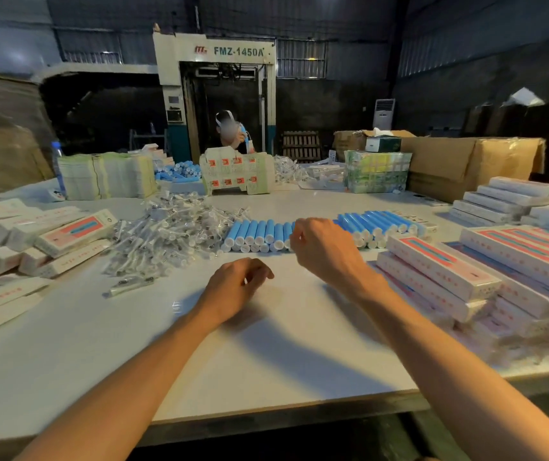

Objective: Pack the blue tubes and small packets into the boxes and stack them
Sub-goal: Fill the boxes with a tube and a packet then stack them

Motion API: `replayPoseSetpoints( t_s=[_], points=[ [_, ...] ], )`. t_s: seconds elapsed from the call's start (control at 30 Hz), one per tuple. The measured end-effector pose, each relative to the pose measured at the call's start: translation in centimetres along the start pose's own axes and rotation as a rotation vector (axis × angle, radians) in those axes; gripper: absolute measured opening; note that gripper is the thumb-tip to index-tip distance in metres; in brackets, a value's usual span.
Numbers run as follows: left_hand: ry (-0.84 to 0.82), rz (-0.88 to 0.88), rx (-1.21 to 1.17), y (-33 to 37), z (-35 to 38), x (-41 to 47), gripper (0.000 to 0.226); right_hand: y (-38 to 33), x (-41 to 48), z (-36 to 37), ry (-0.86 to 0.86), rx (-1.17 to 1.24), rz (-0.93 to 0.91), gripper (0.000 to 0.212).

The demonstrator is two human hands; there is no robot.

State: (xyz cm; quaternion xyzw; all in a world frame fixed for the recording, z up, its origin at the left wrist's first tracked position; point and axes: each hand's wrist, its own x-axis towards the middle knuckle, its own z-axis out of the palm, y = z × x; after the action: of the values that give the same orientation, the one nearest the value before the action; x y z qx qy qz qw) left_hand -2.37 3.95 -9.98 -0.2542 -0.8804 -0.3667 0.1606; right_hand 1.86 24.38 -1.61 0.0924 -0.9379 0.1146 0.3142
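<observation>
head view: pick-up step. left grip (236, 284) hangs loosely curled, empty, over the bench (133, 327). right grip (319, 247) is curled above the blue tubes (256, 232) row mid-bench; whether it holds one cannot be told. next, probably: lift one tube, then one of the small packets (166, 234).

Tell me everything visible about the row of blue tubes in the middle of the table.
The blue tubes are plastic-looking cylinders with white end caps facing the camera. They lie on their sides on the white table, packed side by side in a row, seemingly two layers deep. Its left end sits beside the pile of clear packets; its right end nears the stacked boxes. The right hand hides the middle; contact cannot be told.
</observation>
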Motion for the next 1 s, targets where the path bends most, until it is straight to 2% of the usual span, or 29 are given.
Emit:
replayPoseSetpoints(
  t_s=[0.17,0.3,0.4,0.47,0.57,0.67,0.8,1.0],
  points=[
    [0.158,-0.146,0.100,0.2,-0.9,0.0,0.024,-4.8,3.0,6.8,-0.081,0.386,0.003,0.028],
    [0.290,-0.277,0.154,-0.2,-1.6,0.0,0.026,-6.2,3.2,12.0,-0.034,0.796,0.216,0.026],
    [0.393,-0.346,0.112,-0.2,-3.0,0.5,0.029,-5.8,2.9,14.4,-0.063,0.946,0.337,0.022],
    [0.354,-0.420,0.181,-0.8,-4.6,1.0,0.023,-5.3,3.0,15.0,-0.094,0.997,0.351,0.022],
    [0.191,-0.540,0.340,-2.9,-8.5,1.1,0.023,-5.0,2.9,15.4,-0.121,1.097,0.345,0.023],
    [0.108,-0.671,0.550,-6.1,-13.9,-0.4,0.040,-5.2,2.8,15.5,-0.152,1.126,0.317,0.024],
    [0.056,-1.004,0.916,-10.3,-21.2,-4.6,0.054,-5.6,2.9,15.5,-0.194,1.108,0.262,0.024],
    [-0.027,-1.105,1.071,-13.9,-26.7,-10.9,0.066,-5.7,3.0,15.4,-0.204,1.116,0.255,0.024]
  ],
)
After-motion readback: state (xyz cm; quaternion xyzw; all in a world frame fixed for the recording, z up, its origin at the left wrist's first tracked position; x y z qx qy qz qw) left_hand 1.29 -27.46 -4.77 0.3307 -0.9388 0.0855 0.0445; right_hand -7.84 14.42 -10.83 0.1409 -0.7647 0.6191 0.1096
